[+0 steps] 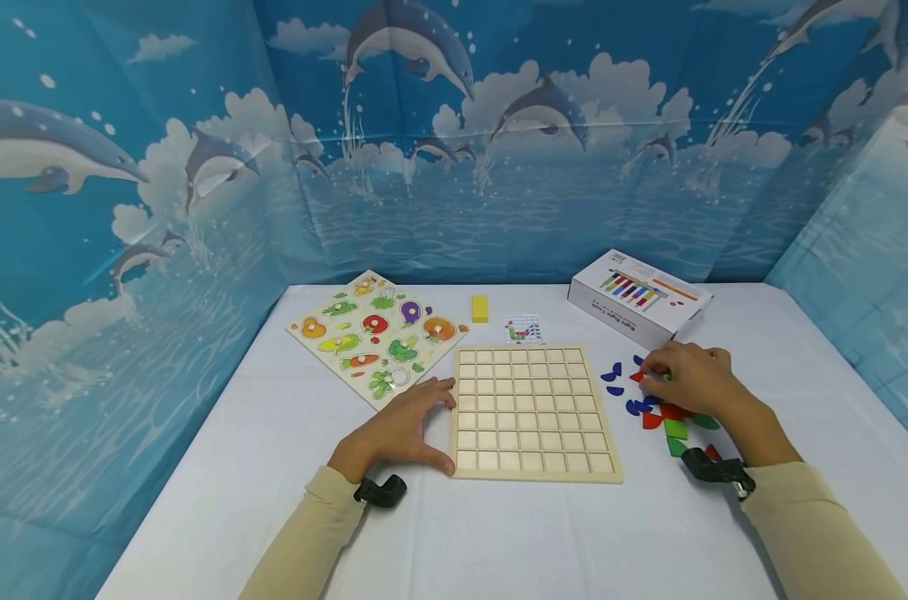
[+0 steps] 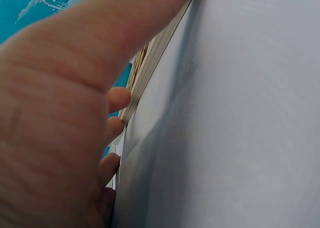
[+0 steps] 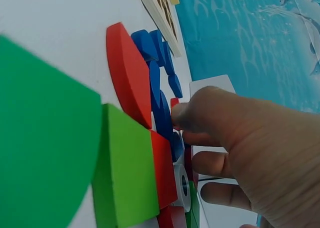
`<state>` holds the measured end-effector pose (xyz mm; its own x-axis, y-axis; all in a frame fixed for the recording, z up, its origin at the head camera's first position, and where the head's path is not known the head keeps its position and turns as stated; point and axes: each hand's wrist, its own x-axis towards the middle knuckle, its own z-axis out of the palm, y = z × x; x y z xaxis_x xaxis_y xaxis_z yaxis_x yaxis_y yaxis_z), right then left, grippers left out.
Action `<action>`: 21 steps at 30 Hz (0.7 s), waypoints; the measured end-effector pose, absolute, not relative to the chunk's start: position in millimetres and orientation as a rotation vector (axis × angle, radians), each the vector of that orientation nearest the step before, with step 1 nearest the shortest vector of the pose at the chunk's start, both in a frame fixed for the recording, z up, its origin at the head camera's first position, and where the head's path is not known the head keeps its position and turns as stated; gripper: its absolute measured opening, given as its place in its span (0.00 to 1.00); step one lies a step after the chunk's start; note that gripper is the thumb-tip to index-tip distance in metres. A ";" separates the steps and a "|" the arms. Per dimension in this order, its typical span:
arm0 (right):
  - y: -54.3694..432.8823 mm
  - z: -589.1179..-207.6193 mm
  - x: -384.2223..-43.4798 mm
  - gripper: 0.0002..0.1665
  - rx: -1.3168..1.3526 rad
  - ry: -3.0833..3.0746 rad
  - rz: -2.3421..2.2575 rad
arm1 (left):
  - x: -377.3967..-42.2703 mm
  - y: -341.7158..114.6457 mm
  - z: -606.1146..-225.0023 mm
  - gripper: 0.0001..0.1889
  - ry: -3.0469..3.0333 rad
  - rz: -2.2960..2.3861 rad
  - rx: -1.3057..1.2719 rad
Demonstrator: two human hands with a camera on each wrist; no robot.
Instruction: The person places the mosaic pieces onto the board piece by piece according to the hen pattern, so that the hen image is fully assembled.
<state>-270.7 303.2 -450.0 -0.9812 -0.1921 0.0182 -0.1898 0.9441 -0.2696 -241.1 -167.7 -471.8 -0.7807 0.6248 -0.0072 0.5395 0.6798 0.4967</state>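
Observation:
A pale wooden grid board (image 1: 532,408) lies flat in the middle of the white table. Along its left edge rests my left hand (image 1: 404,429), thumb and fingers spread; the left wrist view shows fingertips at the board's side (image 2: 145,73). To the right, my right hand (image 1: 689,379) reaches down among loose coloured pieces, thumb and index finger pinching a small red piece (image 3: 174,102). Blue half-round pieces (image 1: 611,373) lie left of this hand. Nearer to me are red pieces (image 1: 652,421), a light green block (image 1: 675,429) and darker green pieces (image 1: 676,447).
A vegetable peg puzzle (image 1: 363,321) lies at the back left, beside a yellow block (image 1: 479,308). Behind the grid board is a small picture card (image 1: 523,329). A white box (image 1: 637,296) stands at the back right, with dolphin-print cloth (image 1: 499,208) hanging behind the table.

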 end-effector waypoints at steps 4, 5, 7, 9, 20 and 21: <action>302.4 -449.8 -271.6 0.14 -0.302 3.087 -0.407 | -241.1 -167.5 -472.4 0.46 2.719 0.707 0.953; 302.3 -449.2 -271.9 0.14 -0.304 3.087 -0.400 | -241.2 -167.4 -472.4 0.46 2.721 0.702 0.951; 302.1 -448.3 -272.8 0.14 -0.307 3.085 -0.389 | -241.3 -167.5 -472.4 0.46 2.724 0.696 0.952; 302.0 -447.5 -273.9 0.13 -0.307 3.080 -0.379 | -241.4 -167.4 -472.2 0.46 2.725 0.690 0.949; 302.3 -444.7 -276.3 0.15 -0.318 3.056 -0.371 | -240.1 -166.9 -469.9 0.45 2.716 0.714 0.962; 302.2 -444.5 -276.4 0.15 -0.320 3.056 -0.379 | -240.2 -166.9 -470.1 0.45 2.715 0.718 0.961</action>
